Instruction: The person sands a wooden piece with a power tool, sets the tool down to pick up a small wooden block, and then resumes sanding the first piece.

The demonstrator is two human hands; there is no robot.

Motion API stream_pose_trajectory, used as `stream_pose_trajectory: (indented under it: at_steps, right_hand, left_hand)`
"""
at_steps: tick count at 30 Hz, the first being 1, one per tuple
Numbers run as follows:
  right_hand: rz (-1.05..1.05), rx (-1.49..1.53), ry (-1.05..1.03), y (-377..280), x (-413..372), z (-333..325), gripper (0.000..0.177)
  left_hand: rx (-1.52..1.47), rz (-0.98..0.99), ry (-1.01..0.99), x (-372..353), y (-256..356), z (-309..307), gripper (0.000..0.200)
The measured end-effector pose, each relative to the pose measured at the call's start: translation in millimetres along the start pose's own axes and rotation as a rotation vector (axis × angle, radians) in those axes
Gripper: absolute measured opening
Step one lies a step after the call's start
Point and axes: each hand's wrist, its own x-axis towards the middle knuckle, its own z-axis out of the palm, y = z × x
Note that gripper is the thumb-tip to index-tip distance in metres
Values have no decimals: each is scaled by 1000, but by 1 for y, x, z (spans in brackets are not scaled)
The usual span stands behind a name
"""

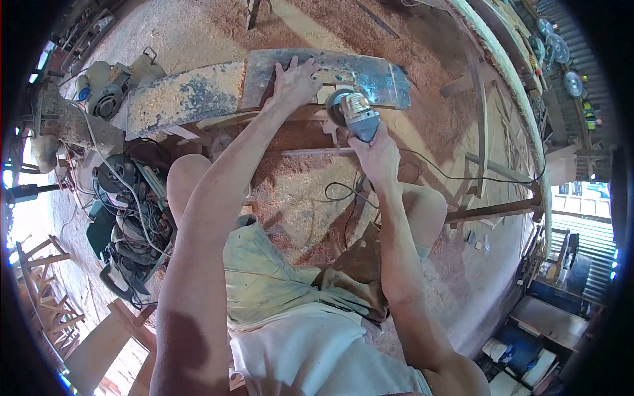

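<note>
Left arm: we see it stretched almost straight ahead from the shoulder, with the elbow barely bent and the forearm running up the middle of the view.
Left hand (295, 84): it lies palm down with the fingers spread wide and flat. It grips nothing and presses on the worn plank (191, 96), the fingertips reaching over its far edge.
Right arm: it is bent at the elbow, with the forearm angled inward and the wrist cocked down toward the work.
Right hand (378, 157): the fingers are wrapped fully around the rear body of the angle grinder (355, 113), in a closed grip with the knuckles facing us.
Angle grinder: its head points away from the right fingers, and the disc sits just beside the left thumb at the plank's near edge.
Pale wooden piece (328, 77): it lies on the plank, just off the left little finger and just beyond the disc. We cannot tell whether the disc touches it.
Cable (462, 177): it trails from behind the right wrist across the sawdust (297, 204).
Knees (186, 178): they are bare and sit on either side of the forearms, below both hands.
Heap of power tools (125, 204): it lies well apart from the left fingers, out past the left elbow.
</note>
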Motion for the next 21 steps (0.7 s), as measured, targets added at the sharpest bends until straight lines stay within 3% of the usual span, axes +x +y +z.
stream_pose_trajectory:
  at_steps: [5, 15, 21]
  right_hand:
    - [62, 14, 74, 19, 6, -1, 63]
    - [-80, 10, 0, -12, -8, 5, 59]
    - [25, -20, 22, -14, -4, 9, 57]
  left_hand:
    - [19, -4, 6, 2, 0, 8, 66]
    - [54, 5, -15, 2, 0, 3, 66]
    - [42, 3, 10, 3, -3, 6, 66]
